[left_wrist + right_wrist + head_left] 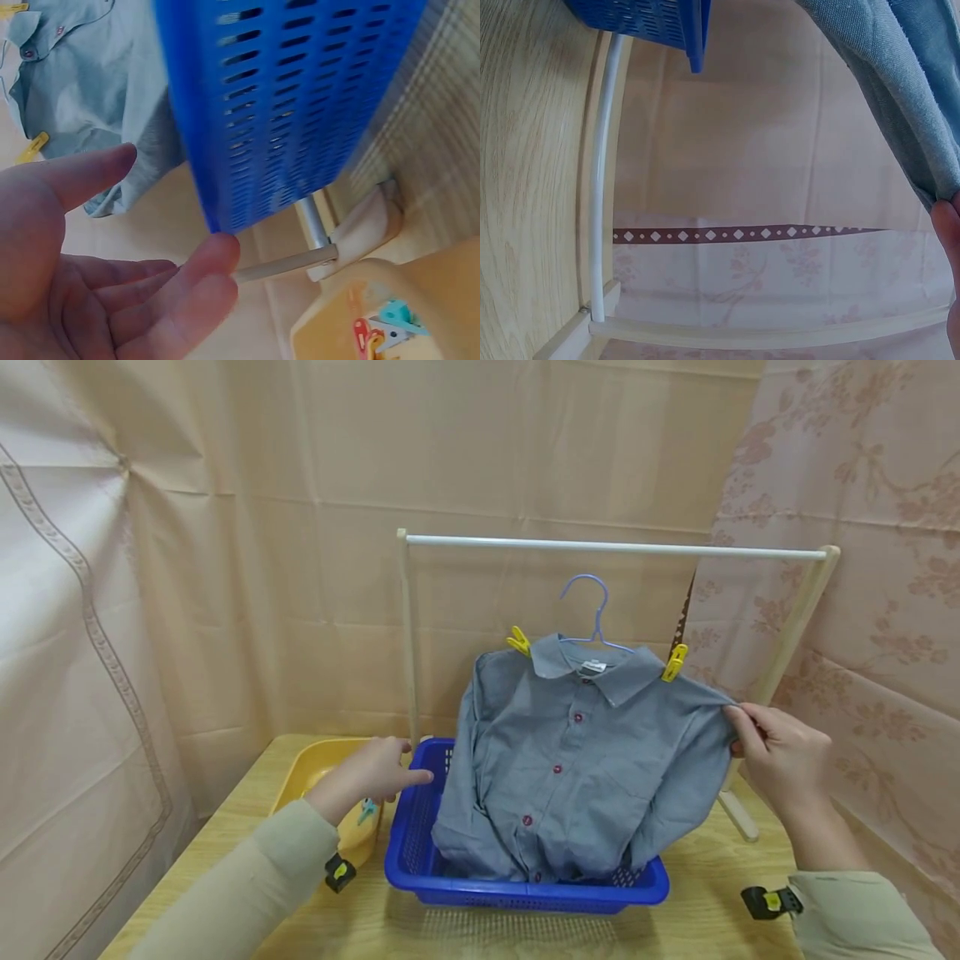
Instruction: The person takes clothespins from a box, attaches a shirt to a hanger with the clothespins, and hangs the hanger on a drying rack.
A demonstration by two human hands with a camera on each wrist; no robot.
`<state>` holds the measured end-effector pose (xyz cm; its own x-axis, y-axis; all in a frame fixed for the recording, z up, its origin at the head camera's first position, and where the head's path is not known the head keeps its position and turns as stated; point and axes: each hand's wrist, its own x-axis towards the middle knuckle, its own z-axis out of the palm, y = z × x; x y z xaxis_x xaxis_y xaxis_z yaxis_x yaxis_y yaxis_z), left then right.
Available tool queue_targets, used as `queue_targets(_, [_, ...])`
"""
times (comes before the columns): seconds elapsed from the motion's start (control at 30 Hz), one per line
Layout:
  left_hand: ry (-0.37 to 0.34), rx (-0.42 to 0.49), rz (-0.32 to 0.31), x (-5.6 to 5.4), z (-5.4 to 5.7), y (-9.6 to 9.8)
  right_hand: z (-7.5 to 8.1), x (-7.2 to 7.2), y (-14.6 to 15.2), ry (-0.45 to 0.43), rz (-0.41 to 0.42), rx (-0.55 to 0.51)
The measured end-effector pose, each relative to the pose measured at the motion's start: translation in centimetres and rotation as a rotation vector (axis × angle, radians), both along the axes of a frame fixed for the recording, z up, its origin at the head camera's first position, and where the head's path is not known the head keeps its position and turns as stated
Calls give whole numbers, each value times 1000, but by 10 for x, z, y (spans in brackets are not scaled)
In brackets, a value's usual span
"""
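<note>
A grey button-up shirt (585, 760) is on a lilac wire hanger (598, 618), its lower part inside a blue plastic basket (525, 893). Yellow clothespins (674, 663) are clipped one at each side of the collar. At the shirt's right shoulder my right hand (787, 752) pinches the cloth between thumb and fingers and draws it outward; in the right wrist view the pinched shirt cloth (900, 97) stretches from the fingertips. My left hand (375, 770) is beside the basket's left rim, fingers spread and holding nothing; its palm (45, 300) shows in the left wrist view.
A wooden rack with a white rail (615, 547) stands behind the basket, its right foot (738, 814) on the wooden table (705, 918). Left of the basket is a yellow tub (300, 768) with several colored clothespins (382, 330) inside. Curtains hang behind and at both sides.
</note>
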<state>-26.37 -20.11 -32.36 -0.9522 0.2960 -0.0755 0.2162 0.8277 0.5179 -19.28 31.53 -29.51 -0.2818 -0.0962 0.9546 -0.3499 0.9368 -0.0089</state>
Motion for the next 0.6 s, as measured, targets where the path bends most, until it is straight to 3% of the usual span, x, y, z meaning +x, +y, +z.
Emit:
queue_targets(0.17, [-14,-39,-12,2,-6,-3,1,2,-2,-13,-9,8])
queue_targets(0.37, [9,-124,-75,2,-11,-5,2,5,-3,-23,-10,2])
queue_targets(0.6, [-2,-110,-83,6,-12,-4,4,7,-5,-42,-23,0])
